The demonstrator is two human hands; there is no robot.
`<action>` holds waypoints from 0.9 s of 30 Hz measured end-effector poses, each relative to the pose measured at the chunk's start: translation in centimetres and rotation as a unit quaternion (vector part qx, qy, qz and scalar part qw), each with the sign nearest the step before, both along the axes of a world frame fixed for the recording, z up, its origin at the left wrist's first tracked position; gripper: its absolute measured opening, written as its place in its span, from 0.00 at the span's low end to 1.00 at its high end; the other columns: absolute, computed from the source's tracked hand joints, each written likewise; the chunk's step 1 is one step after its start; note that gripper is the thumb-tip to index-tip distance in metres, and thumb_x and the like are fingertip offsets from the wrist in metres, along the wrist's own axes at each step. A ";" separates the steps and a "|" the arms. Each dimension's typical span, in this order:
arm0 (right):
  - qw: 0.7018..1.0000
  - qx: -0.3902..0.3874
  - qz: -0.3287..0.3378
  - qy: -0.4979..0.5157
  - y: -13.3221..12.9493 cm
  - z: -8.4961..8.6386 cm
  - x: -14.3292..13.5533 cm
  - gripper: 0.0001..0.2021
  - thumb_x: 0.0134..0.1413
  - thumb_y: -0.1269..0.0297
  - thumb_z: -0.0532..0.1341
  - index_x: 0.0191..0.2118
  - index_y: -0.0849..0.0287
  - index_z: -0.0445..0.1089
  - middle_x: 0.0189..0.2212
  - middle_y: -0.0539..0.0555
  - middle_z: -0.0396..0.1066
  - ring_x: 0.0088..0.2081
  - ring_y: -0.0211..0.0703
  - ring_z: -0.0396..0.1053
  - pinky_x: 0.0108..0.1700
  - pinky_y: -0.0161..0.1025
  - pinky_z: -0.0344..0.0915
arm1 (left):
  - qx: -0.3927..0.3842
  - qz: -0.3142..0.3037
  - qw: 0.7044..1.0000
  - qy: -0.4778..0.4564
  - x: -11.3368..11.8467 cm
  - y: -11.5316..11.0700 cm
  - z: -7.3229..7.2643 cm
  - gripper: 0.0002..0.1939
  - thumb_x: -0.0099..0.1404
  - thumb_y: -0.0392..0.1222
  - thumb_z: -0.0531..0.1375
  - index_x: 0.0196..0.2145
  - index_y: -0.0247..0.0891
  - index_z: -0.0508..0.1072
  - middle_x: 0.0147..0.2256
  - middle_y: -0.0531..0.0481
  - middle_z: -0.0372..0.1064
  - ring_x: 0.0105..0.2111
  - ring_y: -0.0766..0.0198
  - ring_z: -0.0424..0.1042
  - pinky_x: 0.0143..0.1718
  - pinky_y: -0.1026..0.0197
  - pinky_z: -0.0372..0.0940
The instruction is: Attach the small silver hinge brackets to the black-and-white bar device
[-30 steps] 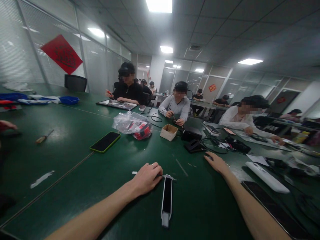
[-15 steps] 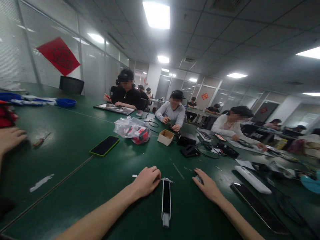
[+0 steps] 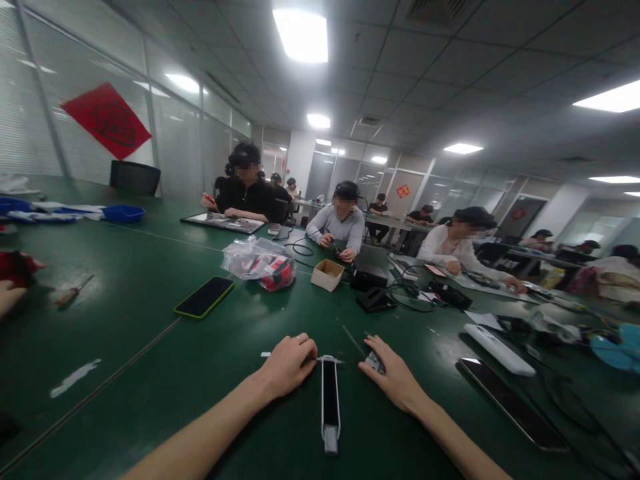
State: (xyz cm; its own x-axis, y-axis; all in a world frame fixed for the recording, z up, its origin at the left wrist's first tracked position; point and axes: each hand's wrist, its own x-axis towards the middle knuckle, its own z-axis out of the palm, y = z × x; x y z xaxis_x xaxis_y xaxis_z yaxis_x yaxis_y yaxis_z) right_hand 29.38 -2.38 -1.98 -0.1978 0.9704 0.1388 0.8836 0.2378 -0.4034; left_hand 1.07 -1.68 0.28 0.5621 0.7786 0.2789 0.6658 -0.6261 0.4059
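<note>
A narrow white-edged device with a dark face (image 3: pixel 330 400) lies on the green table between my hands. At its upper left end is my left hand (image 3: pixel 290 363), fingers curled together around something I cannot make out; a thin piece sticks out across the device's top. To the right, my right hand (image 3: pixel 390 377) has its thumb and fingers around a small grey object (image 3: pixel 375 363), partly hidden by the fingers. A small white scrap (image 3: pixel 265 355) lies just left of my left hand.
Ahead are a green-edged phone (image 3: pixel 205 297), a plastic bag with red items (image 3: pixel 260 262) and an open box (image 3: pixel 327 275). A dark phone (image 3: pixel 510 403) and a white case (image 3: pixel 499 349) lie right. Another person's hand (image 3: pixel 9 297) is at far left. People sit across.
My right hand has moved left with the small grey object, closer to the device. The other person's hand at far left has drawn back. The view has shifted slightly.
</note>
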 end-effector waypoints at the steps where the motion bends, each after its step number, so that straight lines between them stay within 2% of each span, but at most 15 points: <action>1: 1.000 0.006 -0.006 0.002 0.4 -0.1 0.4 0.34 0.56 0.42 0.49 0.61 0.61 0.53 0.63 0.58 0.50 0.64 0.49 0.43 0.63 0.53 0.43 | 0.000 0.000 1.000 -0.003 -0.1 0.0 -0.1 0.04 0.64 0.36 0.54 0.36 0.39 0.68 0.37 0.51 0.66 0.34 0.64 0.66 0.35 0.62 0.60; 4: 0.996 0.034 -0.078 -0.022 2.6 -0.7 2.9 0.34 0.58 0.43 0.43 0.62 0.63 0.52 0.62 0.59 0.50 0.65 0.48 0.41 0.63 0.53 0.39 | -0.002 -0.001 1.000 -0.013 -0.2 0.2 -0.5 0.04 0.64 0.37 0.54 0.36 0.39 0.68 0.37 0.52 0.66 0.34 0.64 0.65 0.36 0.61 0.59; 6: 0.976 0.021 -0.200 -0.078 4.6 -1.0 5.5 0.36 0.58 0.42 0.40 0.62 0.64 0.52 0.63 0.59 0.49 0.65 0.48 0.39 0.64 0.50 0.39 | -0.003 -0.001 1.000 -0.015 -0.2 0.4 -0.7 0.04 0.64 0.37 0.54 0.36 0.40 0.68 0.37 0.52 0.65 0.34 0.64 0.65 0.36 0.61 0.59; 8: 0.957 0.014 -0.276 -0.089 6.7 -1.3 8.2 0.40 0.57 0.41 0.39 0.62 0.71 0.49 0.63 0.66 0.46 0.65 0.56 0.38 0.63 0.54 0.37 | -0.008 0.002 1.000 -0.014 -0.1 0.5 -0.8 0.04 0.64 0.37 0.54 0.36 0.40 0.68 0.37 0.52 0.65 0.34 0.64 0.65 0.36 0.61 0.59; 11: 0.931 -0.009 -0.353 -0.095 9.4 -1.7 11.8 0.43 0.55 0.39 0.37 0.62 0.75 0.47 0.62 0.73 0.43 0.64 0.65 0.38 0.60 0.60 0.38 | -0.020 0.005 1.000 -0.009 -0.1 0.5 -0.7 0.04 0.64 0.38 0.54 0.37 0.40 0.68 0.37 0.52 0.65 0.34 0.63 0.65 0.35 0.62 0.58; 13: 0.922 -0.030 -0.373 -0.100 10.8 -2.0 13.3 0.43 0.54 0.38 0.37 0.62 0.75 0.48 0.62 0.74 0.45 0.63 0.67 0.40 0.59 0.62 0.39 | -0.023 0.006 1.000 -0.002 0.0 0.6 -0.5 0.04 0.64 0.38 0.54 0.36 0.40 0.68 0.37 0.52 0.65 0.35 0.63 0.65 0.35 0.61 0.58; 16: 0.926 -0.056 -0.356 -0.113 12.3 -2.6 14.5 0.43 0.54 0.39 0.39 0.60 0.76 0.51 0.61 0.74 0.46 0.63 0.66 0.42 0.59 0.61 0.40 | -0.028 0.008 1.000 0.009 0.3 0.6 -0.3 0.04 0.64 0.37 0.54 0.37 0.40 0.68 0.38 0.51 0.65 0.35 0.62 0.65 0.35 0.61 0.57; 19: 0.945 -0.064 -0.294 -0.126 13.2 -3.0 14.8 0.42 0.55 0.40 0.40 0.61 0.76 0.51 0.62 0.72 0.46 0.63 0.60 0.42 0.61 0.54 0.41 | -0.035 0.010 0.999 0.013 0.5 0.7 -0.3 0.04 0.64 0.37 0.54 0.37 0.40 0.68 0.38 0.51 0.65 0.35 0.62 0.65 0.34 0.62 0.57; 23: 0.969 -0.065 -0.198 -0.134 13.8 -3.4 14.2 0.39 0.57 0.42 0.39 0.63 0.72 0.46 0.65 0.64 0.41 0.65 0.50 0.38 0.63 0.45 0.38 | -0.029 0.009 0.999 0.012 0.5 0.7 -0.4 0.04 0.64 0.36 0.53 0.36 0.40 0.67 0.38 0.51 0.65 0.34 0.63 0.65 0.34 0.62 0.57; 27: 0.980 -0.067 -0.128 -0.135 13.6 -3.3 12.9 0.39 0.57 0.41 0.39 0.65 0.67 0.44 0.66 0.59 0.38 0.66 0.45 0.35 0.64 0.43 0.35 | -0.030 0.008 0.999 0.009 0.4 0.6 -0.3 0.04 0.63 0.36 0.53 0.36 0.40 0.67 0.38 0.51 0.65 0.35 0.63 0.65 0.34 0.62 0.57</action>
State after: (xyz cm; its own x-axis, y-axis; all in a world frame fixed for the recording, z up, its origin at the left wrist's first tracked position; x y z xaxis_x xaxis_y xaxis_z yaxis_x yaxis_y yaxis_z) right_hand 42.25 11.22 -5.32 0.0435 0.9989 -0.0169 0.9863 -0.0456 -0.1587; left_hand 1.48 -1.12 -0.07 0.5547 0.8023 0.2207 0.6826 -0.5904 0.4307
